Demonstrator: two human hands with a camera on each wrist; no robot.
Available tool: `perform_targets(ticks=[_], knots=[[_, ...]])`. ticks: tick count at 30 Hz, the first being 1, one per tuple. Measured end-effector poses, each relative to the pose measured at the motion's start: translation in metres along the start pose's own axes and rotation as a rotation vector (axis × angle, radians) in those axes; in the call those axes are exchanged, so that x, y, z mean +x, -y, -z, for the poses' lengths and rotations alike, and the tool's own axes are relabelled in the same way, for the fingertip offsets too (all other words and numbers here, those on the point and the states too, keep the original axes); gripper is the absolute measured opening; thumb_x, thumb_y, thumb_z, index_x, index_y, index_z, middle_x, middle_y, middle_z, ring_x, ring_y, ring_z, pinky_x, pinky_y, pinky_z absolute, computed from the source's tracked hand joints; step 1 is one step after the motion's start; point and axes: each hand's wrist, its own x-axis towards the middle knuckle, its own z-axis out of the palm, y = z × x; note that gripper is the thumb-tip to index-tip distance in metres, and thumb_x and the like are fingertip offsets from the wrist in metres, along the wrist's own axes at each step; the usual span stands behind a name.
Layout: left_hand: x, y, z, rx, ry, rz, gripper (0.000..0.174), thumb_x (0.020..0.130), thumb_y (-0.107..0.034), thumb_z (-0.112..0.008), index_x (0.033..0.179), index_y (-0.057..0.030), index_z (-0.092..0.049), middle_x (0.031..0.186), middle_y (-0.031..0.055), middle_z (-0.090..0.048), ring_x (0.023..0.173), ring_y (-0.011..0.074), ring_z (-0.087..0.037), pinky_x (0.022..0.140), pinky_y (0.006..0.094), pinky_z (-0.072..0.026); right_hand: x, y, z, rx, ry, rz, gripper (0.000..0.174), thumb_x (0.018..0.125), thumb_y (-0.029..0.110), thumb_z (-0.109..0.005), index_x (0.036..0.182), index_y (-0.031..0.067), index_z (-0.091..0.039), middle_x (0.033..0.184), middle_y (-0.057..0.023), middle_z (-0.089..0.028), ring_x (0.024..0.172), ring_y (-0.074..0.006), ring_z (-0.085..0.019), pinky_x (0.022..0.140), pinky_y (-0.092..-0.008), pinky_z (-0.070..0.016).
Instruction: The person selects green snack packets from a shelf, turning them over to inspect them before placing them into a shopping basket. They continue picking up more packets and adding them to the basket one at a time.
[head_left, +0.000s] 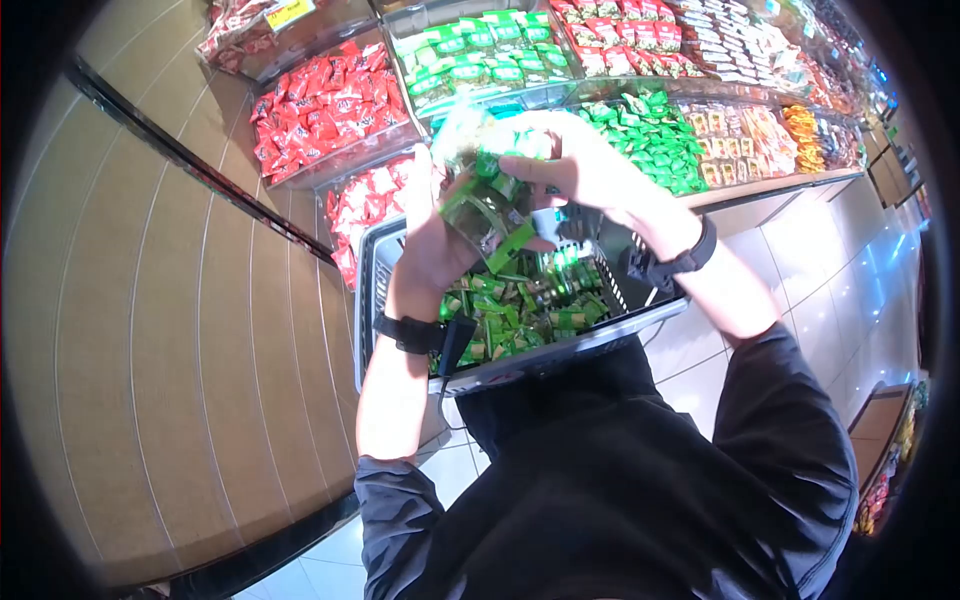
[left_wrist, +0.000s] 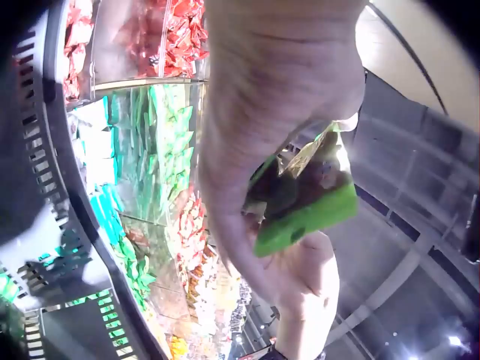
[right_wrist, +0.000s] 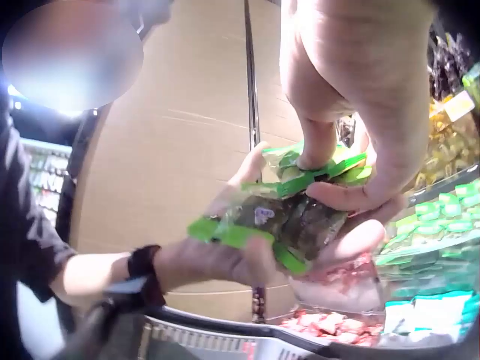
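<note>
Several clear packets with green edges [head_left: 490, 215] [right_wrist: 300, 217] are bunched between both hands above a grey basket [head_left: 365, 300]. My left hand [head_left: 435, 245] [right_wrist: 217, 251] holds them from below and the side. With thumb and fingers, my right hand [head_left: 575, 165] [right_wrist: 360, 127] pinches the upper packets. In the left wrist view, a packet with a green strip [left_wrist: 307, 221] shows beneath the left hand [left_wrist: 277, 90]. Many green packets [head_left: 510, 315] lie in the basket.
Sloped bins of red packets [head_left: 335, 110], green-and-white packets [head_left: 480, 55] and green packets [head_left: 650, 135] stand beyond the basket. A brown slatted panel [head_left: 180, 330] is at the left; tiled floor [head_left: 810, 260] shows at the right.
</note>
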Motion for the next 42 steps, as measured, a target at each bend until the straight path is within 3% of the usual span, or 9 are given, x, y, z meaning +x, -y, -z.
perform_targets(ticks=[5, 6, 9, 15, 19, 29, 34, 35, 42], knots=[[-0.001, 0.008, 0.008, 0.063, 0.139, -0.16, 0.073, 0.101, -0.059, -0.036, 0.148, -0.0041, -0.036, 0.138, 0.0224, -0.053, 0.12, 0.0422, -0.058, 0.089, 0.0694, -0.0502, -0.004, -0.016, -0.009, -0.274, -0.272, 0.267, 0.031, 0.083, 0.015, -0.079, 0.111, 0.0052, -0.069, 0.086, -0.0041, -0.069, 0.073, -0.0109, -0.063, 0.064, -0.026, -0.0524], [-0.002, 0.004, -0.003, 0.069, 0.067, -0.123, 0.057, 0.102, -0.04, -0.046, 0.145, -0.0033, -0.041, 0.136, 0.0208, -0.056, 0.118, 0.0404, -0.06, 0.085, 0.0644, -0.0539, -0.004, -0.019, -0.006, -0.307, -0.268, 0.281, 0.034, 0.086, 0.013, -0.076, 0.117, 0.0058, -0.066, 0.092, -0.0025, -0.067, 0.074, -0.0078, -0.061, 0.062, -0.0233, -0.0507], [-0.002, 0.004, -0.007, 0.066, -0.159, -0.044, 0.051, 0.1, -0.032, -0.049, 0.14, -0.002, -0.047, 0.129, 0.0206, -0.061, 0.115, 0.0398, -0.062, 0.085, 0.0616, -0.0548, -0.002, -0.022, -0.002, -0.178, -0.241, 0.264, 0.037, 0.086, 0.006, -0.075, 0.121, 0.0053, -0.063, 0.099, -0.0011, -0.066, 0.079, -0.005, -0.059, 0.064, -0.0221, -0.0502], [0.009, 0.002, -0.007, 0.06, -0.114, -0.034, 0.052, 0.101, -0.038, -0.044, 0.141, -0.0069, -0.046, 0.124, 0.0152, -0.063, 0.105, 0.0347, -0.066, 0.07, 0.0448, -0.054, -0.002, -0.034, 0.006, 0.101, -0.399, 0.398, 0.027, 0.084, 0.0, -0.075, 0.109, 0.003, -0.064, 0.095, 0.0009, -0.067, 0.082, -0.0072, -0.061, 0.076, -0.0232, -0.0502], [0.01, 0.003, -0.007, 0.017, -0.18, -0.06, 0.054, 0.101, -0.044, -0.042, 0.14, -0.006, -0.048, 0.125, 0.015, -0.065, 0.104, 0.0347, -0.066, 0.071, 0.0418, -0.053, -0.007, -0.03, 0.015, 0.391, -0.241, 0.156, 0.016, 0.088, 0.006, -0.073, 0.103, 0.0044, -0.067, 0.093, -0.0001, -0.069, 0.084, -0.0071, -0.063, 0.077, -0.0229, -0.0488], [0.011, 0.004, 0.002, -0.027, -0.237, -0.1, 0.059, 0.1, -0.046, -0.042, 0.138, -0.0016, -0.051, 0.127, 0.017, -0.064, 0.114, 0.0369, -0.063, 0.084, 0.0494, -0.055, -0.005, -0.047, 0.017, 0.268, -0.288, -0.085, 0.027, 0.098, 0.027, -0.066, 0.085, 0.0036, -0.066, 0.071, -0.0032, -0.067, 0.058, -0.0069, -0.062, 0.05, -0.0194, -0.0466], [0.012, 0.002, 0.011, -0.243, -0.313, -0.128, 0.061, 0.1, -0.052, -0.036, 0.132, -0.0027, -0.051, 0.131, 0.027, -0.057, 0.116, 0.0501, -0.057, 0.088, 0.0536, -0.0523, 0.002, -0.017, 0.025, 0.541, -0.301, -0.068, 0.019, 0.102, 0.014, -0.055, 0.097, 0.0, -0.067, 0.091, -0.0063, -0.071, 0.077, -0.0126, -0.069, 0.071, -0.0261, -0.0578], [0.012, 0.002, 0.015, -0.252, -0.306, -0.132, 0.061, 0.1, -0.052, -0.036, 0.132, -0.0027, -0.051, 0.131, 0.027, -0.057, 0.116, 0.0501, -0.057, 0.088, 0.0536, -0.0523, 0.011, -0.015, 0.04, 0.406, -0.218, -0.043, 0.024, 0.104, 0.016, -0.053, 0.113, -0.0023, -0.065, 0.101, -0.0062, -0.071, 0.082, -0.0138, -0.07, 0.079, -0.0304, -0.0605], [0.013, 0.004, 0.016, -0.224, -0.246, -0.097, 0.062, 0.093, -0.05, -0.039, 0.133, -0.0064, -0.055, 0.134, 0.0216, -0.059, 0.113, 0.0423, -0.062, 0.083, 0.0514, -0.0524, 0.14, 0.054, 0.123, -0.585, -0.326, 0.212, 0.023, 0.098, 0.024, -0.064, 0.099, 0.0014, -0.07, 0.079, -0.007, -0.07, 0.065, -0.0134, -0.068, 0.061, -0.0263, -0.0553]])
